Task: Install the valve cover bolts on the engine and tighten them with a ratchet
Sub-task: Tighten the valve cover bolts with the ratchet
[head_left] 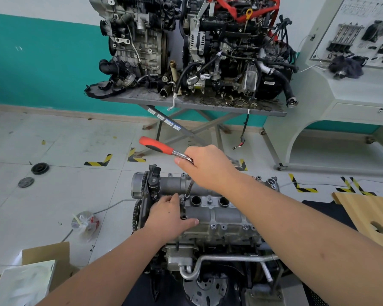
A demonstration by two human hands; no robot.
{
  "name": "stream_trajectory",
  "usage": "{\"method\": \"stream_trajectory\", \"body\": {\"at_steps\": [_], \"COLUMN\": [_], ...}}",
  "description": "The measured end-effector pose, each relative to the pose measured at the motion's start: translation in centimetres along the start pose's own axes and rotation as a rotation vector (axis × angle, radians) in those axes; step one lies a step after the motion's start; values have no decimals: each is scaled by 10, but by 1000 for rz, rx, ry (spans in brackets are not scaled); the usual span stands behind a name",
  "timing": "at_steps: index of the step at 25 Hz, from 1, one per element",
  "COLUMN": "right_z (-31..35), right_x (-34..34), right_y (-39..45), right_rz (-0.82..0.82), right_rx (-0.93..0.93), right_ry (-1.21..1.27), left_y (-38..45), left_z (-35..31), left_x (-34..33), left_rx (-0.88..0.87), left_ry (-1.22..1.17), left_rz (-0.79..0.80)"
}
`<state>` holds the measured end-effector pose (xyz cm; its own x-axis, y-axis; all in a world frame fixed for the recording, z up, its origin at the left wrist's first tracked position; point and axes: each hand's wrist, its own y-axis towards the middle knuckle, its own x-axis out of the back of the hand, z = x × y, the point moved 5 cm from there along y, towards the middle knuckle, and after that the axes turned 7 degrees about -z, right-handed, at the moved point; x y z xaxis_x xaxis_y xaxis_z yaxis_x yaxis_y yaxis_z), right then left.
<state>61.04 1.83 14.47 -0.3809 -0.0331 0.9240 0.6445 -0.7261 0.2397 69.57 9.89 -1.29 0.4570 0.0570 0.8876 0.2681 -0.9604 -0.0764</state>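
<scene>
Right hand (pixel 208 166) grips the ratchet (pixel 164 149) head; left hand (pixel 168 217) rests on the engine (pixel 226 217)

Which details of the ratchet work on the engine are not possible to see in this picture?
Head view only:
- Ratchet head: covered by the right hand.
- Bolt under the extension: too small, partly behind the left hand.
- Valve cover right end: hidden by the right forearm.

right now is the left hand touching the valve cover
Touching. The head view shows the left hand resting on the valve cover, thumb lying flat on its top surface.
</scene>
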Motion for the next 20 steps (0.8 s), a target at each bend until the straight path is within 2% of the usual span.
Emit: {"method": "stream_trajectory", "body": {"at_steps": [7, 17, 20], "right_z": [0, -3, -5], "right_x": [10, -2, 2], "right_y": [4, 2, 3], "right_rz": [-80, 25, -16], "right_rx": [2, 15, -2], "right_ry": [64, -32, 5], "left_y": [1, 2, 2], "left_z": [3, 2, 3], "left_x": [-4, -3, -4], "left_rx": [11, -13, -2], "left_ry": [3, 22, 17], "left_rz": [-6, -13, -7]}}
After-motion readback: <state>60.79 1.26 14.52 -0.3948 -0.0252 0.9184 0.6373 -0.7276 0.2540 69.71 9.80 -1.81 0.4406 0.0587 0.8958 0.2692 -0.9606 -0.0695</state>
